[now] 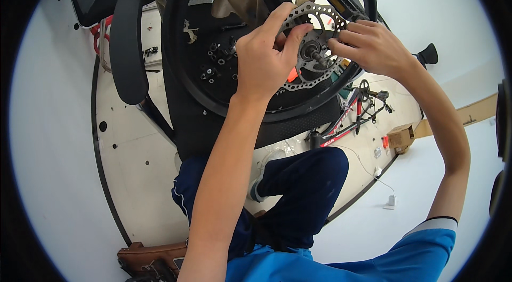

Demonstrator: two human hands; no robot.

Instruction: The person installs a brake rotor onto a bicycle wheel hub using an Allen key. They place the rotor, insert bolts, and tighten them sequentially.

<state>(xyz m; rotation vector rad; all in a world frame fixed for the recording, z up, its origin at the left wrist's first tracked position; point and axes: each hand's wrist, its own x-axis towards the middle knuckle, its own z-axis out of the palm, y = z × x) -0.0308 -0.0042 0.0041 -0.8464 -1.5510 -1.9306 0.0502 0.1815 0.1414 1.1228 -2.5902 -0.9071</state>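
Perforated silver brake disc [326, 10], seemingly metal.

Small nuts and bolts [221, 62] lie scattered across a black chair seat [213, 135], nearer its left edge, beside a pale, irregular piece [190, 32].

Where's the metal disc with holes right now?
In the head view, the metal disc is above centre, slightly right, between the left hand and right hand, inside the black wheel rim.
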